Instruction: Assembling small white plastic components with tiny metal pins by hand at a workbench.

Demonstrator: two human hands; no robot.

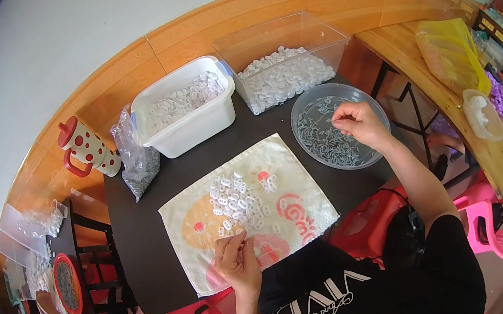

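My right hand (362, 127) is over a round clear tray (377, 109) of grey screws or nails (328, 143). Its thumb and fingertips are pinched together, and whatever may be between them is too small to make out. At the near edge of a pale printed towel (311, 190), my left hand (238, 263) is closed, with thumb and fingers meeting beside a pile of small white plastic pieces (238, 198). Anything in that pinch is hidden. A smaller cluster of the white pieces (268, 184) lies to the right of the pile.
Behind the towel stand a white tub (196, 131) and a clear bin (282, 61), both holding white pieces. A bag of grey hardware (141, 169) and a red-dotted tumbler (88, 148) are at left. Other people work at both sides; a wooden table (410, 62) is at right.
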